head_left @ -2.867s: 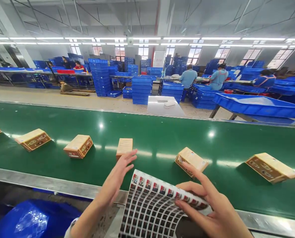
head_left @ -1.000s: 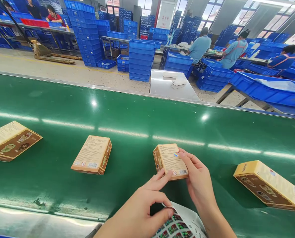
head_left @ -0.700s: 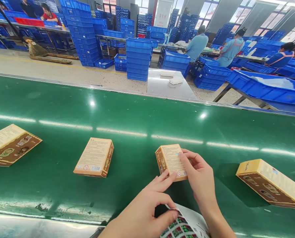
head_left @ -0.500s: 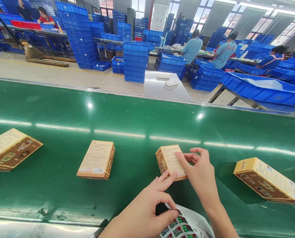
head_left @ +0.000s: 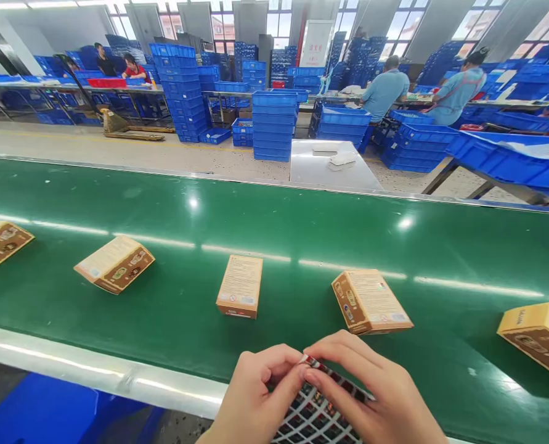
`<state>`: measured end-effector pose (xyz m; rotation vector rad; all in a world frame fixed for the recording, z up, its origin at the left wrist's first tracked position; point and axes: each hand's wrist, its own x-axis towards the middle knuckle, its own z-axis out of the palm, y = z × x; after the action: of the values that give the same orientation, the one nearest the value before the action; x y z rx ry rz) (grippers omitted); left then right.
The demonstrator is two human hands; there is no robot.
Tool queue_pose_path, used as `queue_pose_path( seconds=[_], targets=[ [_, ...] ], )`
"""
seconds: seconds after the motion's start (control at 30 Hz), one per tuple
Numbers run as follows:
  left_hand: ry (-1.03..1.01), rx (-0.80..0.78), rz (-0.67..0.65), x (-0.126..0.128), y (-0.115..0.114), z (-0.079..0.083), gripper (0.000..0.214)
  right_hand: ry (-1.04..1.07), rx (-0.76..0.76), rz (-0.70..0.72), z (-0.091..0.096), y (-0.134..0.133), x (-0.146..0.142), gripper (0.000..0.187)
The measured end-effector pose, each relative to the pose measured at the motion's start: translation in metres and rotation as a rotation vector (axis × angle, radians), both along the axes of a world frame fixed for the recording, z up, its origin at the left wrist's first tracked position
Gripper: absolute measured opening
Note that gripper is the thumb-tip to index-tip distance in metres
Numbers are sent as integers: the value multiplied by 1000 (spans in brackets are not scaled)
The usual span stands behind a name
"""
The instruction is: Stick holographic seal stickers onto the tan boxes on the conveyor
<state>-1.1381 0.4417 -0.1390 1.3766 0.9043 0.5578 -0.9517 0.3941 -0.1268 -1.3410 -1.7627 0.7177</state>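
A curved sheet of small dark, shiny stickers (head_left: pixel 320 416) is between my hands at the near edge of the belt. My left hand (head_left: pixel 260 388) pinches its top edge between thumb and fingers. Against that same edge my right hand (head_left: pixel 371 388) is closed, thumb and index fingertip meeting the left fingertips; whether a single sticker is lifted there I cannot tell. Just beyond lies a brown and cream printed carton (head_left: pixel 369 302), with a small shiny sticker (head_left: pixel 381 285) on its upper face. Neither hand touches this carton.
On the green conveyor belt (head_left: pixel 163 333) lie more cartons: one in the middle (head_left: pixel 239 283), two at left, one at right (head_left: pixel 537 339). A metal rim (head_left: pixel 108 367) edges the belt, with a blue stool (head_left: pixel 38 410) below. Behind are stacked blue crates (head_left: pixel 274 126) and several people.
Both hands have left the carton and come together on the sticker sheet. A small shiny sticker now shows on that carton. The view has swung left and tilted up.
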Motion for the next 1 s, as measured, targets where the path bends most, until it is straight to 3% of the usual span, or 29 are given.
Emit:
queue_pose_path(
  seconds=[0.1, 0.23, 0.37, 0.47, 0.57, 0.63, 0.7, 0.83, 1.0],
  targets=[
    [-21, 9, -36, -12, -4, 1, 33, -42, 121, -33, -4, 0, -15, 12],
    [-88, -71, -123, -23, -8, -4, 25, -185, 394, -39, -1, 9, -22, 17],
    [-84, -109, -81, -27, -9, -11, 29, -337, 558, -33, 3, 9, -29, 23],
    [-91, -149, 5, -35, -4, -11, 25, -221, 419, -14, 2, 9, -29, 18],
    [33, -120, 68, -53, 9, -5, 21, 140, 96, -192, -8, 30, -21, 6],
    [116, -15, 60, -67, 20, -1, 21, 392, -105, -292, -20, 56, -15, 18],
    [138, 128, 25, -77, 33, 1, 18, 584, -249, -278, -35, 83, -11, 31],
    [155, 241, -102, -76, 56, 0, 10, 753, -327, -293, -57, 115, -13, 42],
    [109, 156, -193, -58, 65, -5, 9, 745, -356, -406, -61, 110, -18, 38]
  ],
)
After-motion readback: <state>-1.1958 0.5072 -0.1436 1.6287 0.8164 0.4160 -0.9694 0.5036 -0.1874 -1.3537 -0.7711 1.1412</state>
